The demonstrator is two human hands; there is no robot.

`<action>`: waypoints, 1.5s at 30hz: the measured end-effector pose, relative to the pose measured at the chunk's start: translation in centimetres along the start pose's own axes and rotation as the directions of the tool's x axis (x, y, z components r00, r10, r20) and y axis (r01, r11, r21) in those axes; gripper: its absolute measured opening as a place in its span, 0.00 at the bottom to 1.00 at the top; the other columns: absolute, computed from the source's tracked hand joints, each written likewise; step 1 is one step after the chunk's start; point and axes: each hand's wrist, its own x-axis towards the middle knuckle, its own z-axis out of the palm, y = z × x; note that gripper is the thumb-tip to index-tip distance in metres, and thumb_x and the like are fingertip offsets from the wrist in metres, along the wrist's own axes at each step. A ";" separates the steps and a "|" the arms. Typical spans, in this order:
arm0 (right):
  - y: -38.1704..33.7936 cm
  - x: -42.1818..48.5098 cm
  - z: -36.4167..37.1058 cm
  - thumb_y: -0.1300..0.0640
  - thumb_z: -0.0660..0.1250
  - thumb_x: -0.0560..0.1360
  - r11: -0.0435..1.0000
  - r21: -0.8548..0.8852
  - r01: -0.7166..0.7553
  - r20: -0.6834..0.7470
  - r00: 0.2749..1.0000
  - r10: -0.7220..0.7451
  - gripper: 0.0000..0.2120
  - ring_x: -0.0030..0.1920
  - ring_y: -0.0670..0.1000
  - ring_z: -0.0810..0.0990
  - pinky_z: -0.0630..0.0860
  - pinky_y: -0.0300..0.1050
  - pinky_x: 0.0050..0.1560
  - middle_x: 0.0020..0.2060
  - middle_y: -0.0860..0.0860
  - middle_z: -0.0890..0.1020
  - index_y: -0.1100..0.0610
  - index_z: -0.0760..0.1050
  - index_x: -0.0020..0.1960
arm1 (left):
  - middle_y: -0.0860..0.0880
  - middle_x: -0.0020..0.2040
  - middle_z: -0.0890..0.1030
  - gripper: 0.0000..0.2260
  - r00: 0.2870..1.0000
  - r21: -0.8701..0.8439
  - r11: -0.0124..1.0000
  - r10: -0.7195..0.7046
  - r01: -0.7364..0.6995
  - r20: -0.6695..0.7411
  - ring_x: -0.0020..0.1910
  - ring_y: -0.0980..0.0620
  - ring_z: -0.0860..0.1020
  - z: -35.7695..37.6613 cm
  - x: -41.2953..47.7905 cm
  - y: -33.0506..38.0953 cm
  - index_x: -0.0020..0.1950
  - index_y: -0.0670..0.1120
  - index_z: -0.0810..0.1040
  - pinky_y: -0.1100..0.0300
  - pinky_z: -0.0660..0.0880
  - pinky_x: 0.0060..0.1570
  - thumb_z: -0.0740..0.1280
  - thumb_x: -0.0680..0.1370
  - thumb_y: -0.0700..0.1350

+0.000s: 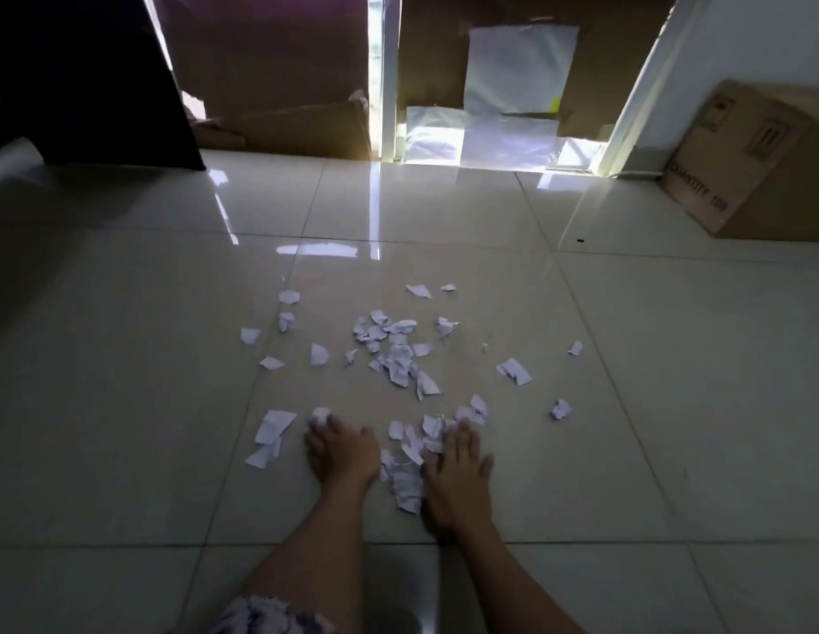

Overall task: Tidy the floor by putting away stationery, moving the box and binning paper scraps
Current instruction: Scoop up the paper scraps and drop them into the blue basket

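Left hand (342,456), right hand (458,471), fingers (463,436) flat, apart on paper scraps (398,364), closed cardboard box (764,167)

Palms down — left hand (341,455), right hand (455,469), fingers seemingly flat.

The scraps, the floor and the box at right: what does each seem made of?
White torn scraps: thin paper, matte, going by ragged edges and creases. Pale tiled floor: probably glazed ceramic or porcelain, glossy, with mirror-like window reflections and grout lines. Brown box: cardboard, dull, with printed handling marks.
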 end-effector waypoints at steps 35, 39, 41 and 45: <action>-6.3 2.1 2.2 0.42 0.53 0.74 0.920 -0.109 0.376 0.040 0.927 -0.374 0.27 0.69 0.50 0.71 0.41 0.54 0.71 0.68 0.51 0.73 0.54 0.72 0.68 | 0.36 0.75 0.59 0.23 0.899 -0.295 0.941 -0.268 0.167 -0.347 0.76 0.39 0.56 -2.9 3.1 -5.6 0.71 0.34 0.64 0.48 0.53 0.73 0.53 0.82 0.48; -3.3 5.2 -0.5 0.43 0.45 0.80 0.963 -0.110 0.247 -0.160 0.952 -0.262 0.29 0.75 0.53 0.41 0.25 0.50 0.71 0.77 0.51 0.47 0.54 0.45 0.76 | 0.37 0.77 0.56 0.23 0.955 -0.229 0.969 -0.153 0.095 -0.253 0.76 0.40 0.53 -1.8 2.8 -4.3 0.74 0.37 0.61 0.47 0.49 0.76 0.51 0.82 0.49; -1.7 6.4 -1.8 0.39 0.38 0.78 0.974 -0.055 0.219 -0.213 0.951 -0.226 0.33 0.75 0.54 0.39 0.30 0.56 0.72 0.77 0.53 0.43 0.56 0.44 0.77 | 0.39 0.77 0.57 0.22 0.978 -0.223 0.975 -0.053 0.006 -0.202 0.77 0.42 0.53 -0.9 2.8 -3.1 0.74 0.39 0.62 0.48 0.50 0.76 0.50 0.83 0.49; 3.8 8.6 -2.3 0.44 0.45 0.80 0.987 0.047 -0.151 -0.320 0.934 0.158 0.30 0.77 0.59 0.49 0.47 0.63 0.73 0.77 0.61 0.53 0.61 0.55 0.75 | 0.42 0.78 0.53 0.22 0.988 -0.230 0.962 0.136 -0.148 -0.066 0.78 0.46 0.50 0.7 1.9 -0.4 0.75 0.41 0.59 0.51 0.46 0.77 0.50 0.83 0.49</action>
